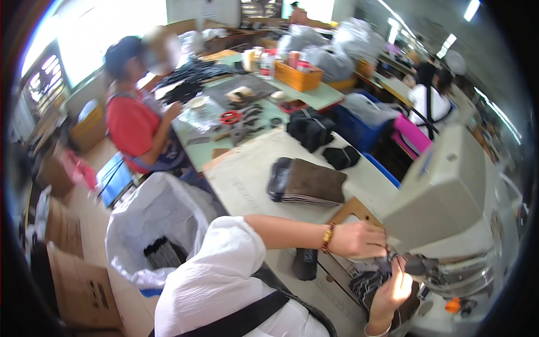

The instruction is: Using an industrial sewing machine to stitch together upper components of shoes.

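Note:
My left hand point(359, 240), with a beaded bracelet at the wrist, reaches across to the beige sewing machine point(443, 185). Its fingers are closed on a small grey fabric piece point(384, 264) in front of the machine's working end. Just nearer, my right hand point(389, 292) pinches the same grey piece from the other side. Below the hands lies a pile of dark, striped fabric pieces point(368, 285), partly covered by the right hand. Left of them a single black fabric piece point(305, 264) rests on the white table point(241, 185). The exact grip of the fingertips is too small to make out.
Behind my left forearm sits a stack of brown and grey fabric pieces point(314, 182), with tied black bundles point(310, 130) farther back. A white sack point(163, 208) stands left of the table. Across it, a person in red point(135, 126) works at a green table point(196, 149).

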Available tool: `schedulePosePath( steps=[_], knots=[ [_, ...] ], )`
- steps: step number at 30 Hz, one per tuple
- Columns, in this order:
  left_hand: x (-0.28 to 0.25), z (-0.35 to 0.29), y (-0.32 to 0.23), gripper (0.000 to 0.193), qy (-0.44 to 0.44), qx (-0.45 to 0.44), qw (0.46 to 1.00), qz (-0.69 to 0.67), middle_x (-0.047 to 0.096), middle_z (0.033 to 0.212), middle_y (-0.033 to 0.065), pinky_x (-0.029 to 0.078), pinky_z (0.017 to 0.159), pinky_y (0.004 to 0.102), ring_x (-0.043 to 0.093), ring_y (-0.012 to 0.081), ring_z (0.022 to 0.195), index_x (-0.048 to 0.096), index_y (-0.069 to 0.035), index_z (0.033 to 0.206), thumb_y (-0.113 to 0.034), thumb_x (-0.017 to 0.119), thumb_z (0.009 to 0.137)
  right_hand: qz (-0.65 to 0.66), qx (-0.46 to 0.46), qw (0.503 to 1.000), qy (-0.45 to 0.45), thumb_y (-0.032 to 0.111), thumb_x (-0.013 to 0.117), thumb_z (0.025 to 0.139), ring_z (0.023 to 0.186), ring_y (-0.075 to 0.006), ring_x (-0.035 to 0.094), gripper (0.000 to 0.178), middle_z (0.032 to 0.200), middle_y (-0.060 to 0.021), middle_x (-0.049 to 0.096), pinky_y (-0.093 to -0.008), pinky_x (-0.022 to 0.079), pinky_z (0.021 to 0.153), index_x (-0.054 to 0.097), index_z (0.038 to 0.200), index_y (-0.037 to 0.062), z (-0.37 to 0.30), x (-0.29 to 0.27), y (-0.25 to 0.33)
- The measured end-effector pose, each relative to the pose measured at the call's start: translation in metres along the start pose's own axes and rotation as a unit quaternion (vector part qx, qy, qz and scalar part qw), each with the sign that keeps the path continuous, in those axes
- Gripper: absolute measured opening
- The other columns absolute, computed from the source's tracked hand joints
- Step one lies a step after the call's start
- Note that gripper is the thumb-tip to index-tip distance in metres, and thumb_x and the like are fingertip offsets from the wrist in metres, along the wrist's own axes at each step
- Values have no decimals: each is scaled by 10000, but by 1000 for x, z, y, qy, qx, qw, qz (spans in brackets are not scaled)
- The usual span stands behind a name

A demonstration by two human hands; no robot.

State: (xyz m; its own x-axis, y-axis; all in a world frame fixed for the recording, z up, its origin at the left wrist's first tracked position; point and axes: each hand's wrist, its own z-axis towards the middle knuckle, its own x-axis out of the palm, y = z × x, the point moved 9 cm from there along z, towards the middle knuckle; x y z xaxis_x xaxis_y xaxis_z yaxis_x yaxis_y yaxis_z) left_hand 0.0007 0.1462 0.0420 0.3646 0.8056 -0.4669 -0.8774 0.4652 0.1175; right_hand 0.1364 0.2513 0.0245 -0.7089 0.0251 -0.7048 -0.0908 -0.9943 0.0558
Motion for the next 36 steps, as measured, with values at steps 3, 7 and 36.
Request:
schedulePosePath(
  steps=[3, 7, 36],
  knots=[
    [-14, 10, -2, 115, -79, -7, 996, -45, 571, 757, 33, 475, 559, 394, 630, 250, 710, 728, -56, 978, -124, 747, 888, -4, -48, 999, -13, -95, 628, 893, 1198, -437, 654, 428, 1370, -251, 663, -488, 532, 1042, 659, 1318, -59, 12, -5, 15],
    [-5, 0, 29, 66, -46, -114, 983, -133, 691, 853, 112, 542, 660, 410, 662, 304, 805, 721, -73, 869, -127, 725, 830, -19, -54, 998, 6, 28, 642, 986, 1178, -410, 669, 325, 1279, -211, 716, -495, 507, 1060, 704, 1300, -31, 24, -28, 42],
    [-212, -159, 179, 442, -117, -611, 717, -315, 703, 1306, 78, 579, 1028, 310, 691, 152, 1124, 634, -16, 1433, 10, 674, 994, -63, 106, 973, 194, 67, 801, 830, 1372, -367, 549, 616, 1497, -174, 584, -471, 458, 1139, 617, 1416, 22, -59, -45, -5]
  ],
)
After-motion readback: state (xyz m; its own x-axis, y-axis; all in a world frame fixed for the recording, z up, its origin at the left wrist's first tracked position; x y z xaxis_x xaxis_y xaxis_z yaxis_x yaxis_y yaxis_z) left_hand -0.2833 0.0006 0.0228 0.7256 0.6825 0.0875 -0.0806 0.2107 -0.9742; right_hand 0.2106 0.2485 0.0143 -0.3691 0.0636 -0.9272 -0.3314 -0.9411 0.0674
